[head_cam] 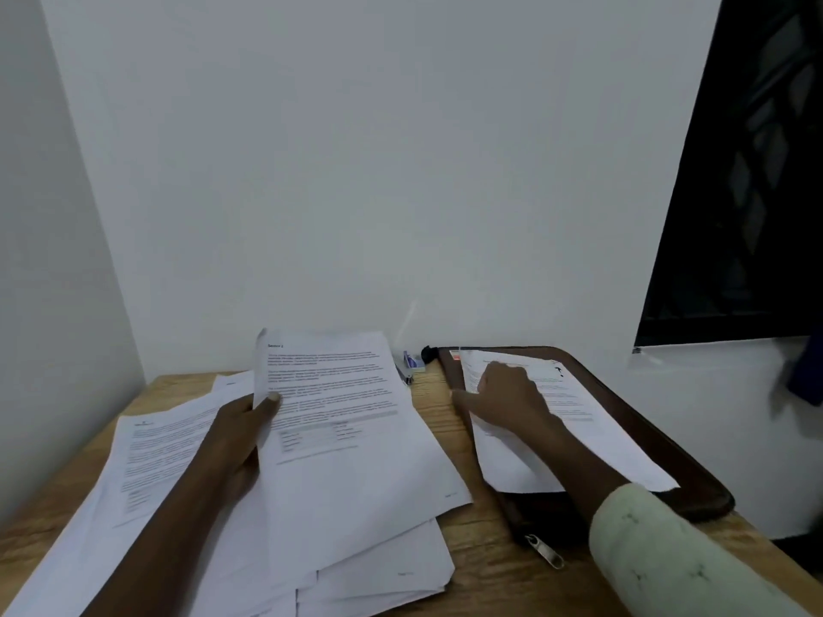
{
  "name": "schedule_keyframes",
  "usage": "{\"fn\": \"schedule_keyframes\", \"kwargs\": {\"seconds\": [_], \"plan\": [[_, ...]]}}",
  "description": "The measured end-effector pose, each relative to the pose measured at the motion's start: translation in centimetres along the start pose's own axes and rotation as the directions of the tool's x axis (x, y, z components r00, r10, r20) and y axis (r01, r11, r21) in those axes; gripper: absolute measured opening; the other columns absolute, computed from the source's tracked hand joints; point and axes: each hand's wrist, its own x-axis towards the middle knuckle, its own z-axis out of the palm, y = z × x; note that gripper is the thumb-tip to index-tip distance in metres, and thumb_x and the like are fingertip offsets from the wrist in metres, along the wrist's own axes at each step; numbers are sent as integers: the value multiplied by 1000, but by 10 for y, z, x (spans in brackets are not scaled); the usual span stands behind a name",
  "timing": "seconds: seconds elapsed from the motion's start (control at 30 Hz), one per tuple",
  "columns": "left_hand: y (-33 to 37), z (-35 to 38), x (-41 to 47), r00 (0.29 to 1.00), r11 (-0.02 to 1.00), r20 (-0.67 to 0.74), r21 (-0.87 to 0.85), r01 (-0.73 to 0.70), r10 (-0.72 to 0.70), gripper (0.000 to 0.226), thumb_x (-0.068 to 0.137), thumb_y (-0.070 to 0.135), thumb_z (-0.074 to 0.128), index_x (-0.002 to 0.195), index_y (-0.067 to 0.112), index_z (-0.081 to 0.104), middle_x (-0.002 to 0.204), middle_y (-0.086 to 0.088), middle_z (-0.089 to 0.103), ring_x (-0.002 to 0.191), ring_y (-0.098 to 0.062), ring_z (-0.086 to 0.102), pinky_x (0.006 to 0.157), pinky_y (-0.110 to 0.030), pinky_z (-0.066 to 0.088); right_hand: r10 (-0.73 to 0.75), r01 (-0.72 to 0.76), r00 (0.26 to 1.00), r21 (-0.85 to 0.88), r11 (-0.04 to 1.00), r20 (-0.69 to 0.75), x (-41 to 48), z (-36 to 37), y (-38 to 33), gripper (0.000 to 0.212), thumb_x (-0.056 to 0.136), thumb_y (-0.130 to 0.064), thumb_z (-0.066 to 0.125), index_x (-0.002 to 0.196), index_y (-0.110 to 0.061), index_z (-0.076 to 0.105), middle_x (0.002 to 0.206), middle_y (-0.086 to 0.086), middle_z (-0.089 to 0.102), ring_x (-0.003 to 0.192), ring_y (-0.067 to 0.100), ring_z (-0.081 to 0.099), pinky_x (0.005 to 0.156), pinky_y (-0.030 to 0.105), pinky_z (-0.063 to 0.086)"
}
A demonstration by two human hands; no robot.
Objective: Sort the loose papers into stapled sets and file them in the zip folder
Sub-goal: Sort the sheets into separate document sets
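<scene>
Head view: my left fingers [271, 399] pinch a sheet [338, 416] by its edge, raised just left of the folder [694, 474]. My right fingers [490, 380] lie on the paper [579, 429] atop the folder; pressing or pinching, I cannot tell. Held by one edge, the sheet may sag and drag the pile [378, 567] left of the folder out of order. It may also join the wrong set. The stapler [407, 367] waits beyond the folder's far left corner.
</scene>
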Motion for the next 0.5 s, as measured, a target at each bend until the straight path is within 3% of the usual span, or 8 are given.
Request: {"fn": "schedule_keyframes", "kwargs": {"seconds": [0.07,0.17,0.3,0.43,0.5], "plan": [[-1,2,-1,999,999,29,-31,15,-14,29,103,13,49,124,-3,60,116,-20,71,105,-38,68,90,-45,52,25,-24,999,-25,999,27,-2,9,1,49,75,-50,70,102,-10,59,101,7,59,94,27,60,65,26,39],[0,9,-4,996,995,83,-92,37,-29,30,104,10,44,129,2,58,120,-18,70,107,-36,68,90,-45,53,-1,1,1000,-2,1000,-21,-6,11,1,20,79,-29,64,82,-12,54,86,4,58,78,23,58,52,24,34],[-1,21,-7,984,969,166,-229,96,-59,34,103,3,40,134,6,56,124,-17,68,112,-36,67,85,-47,59,-66,94,980,148,984,-187,-20,3,-14,13,77,-14,57,84,-7,64,82,6,66,76,25,63,68,33,55],[1,32,-14,968,913,239,-372,166,-79,37,99,1,42,132,6,58,125,-20,66,111,-37,67,82,-49,60,-230,251,962,150,956,-144,-49,9,-63,13,78,-16,55,87,-14,64,86,5,68,88,30,64,71,29,47],[3,35,-18,966,889,250,-423,173,-69,34,99,3,42,127,7,60,122,-20,68,105,-35,70,79,-48,61,-328,343,937,143,928,-122,-68,22,-89,23,81,-16,52,100,-15,66,100,7,69,100,32,63,81,31,49]]}}
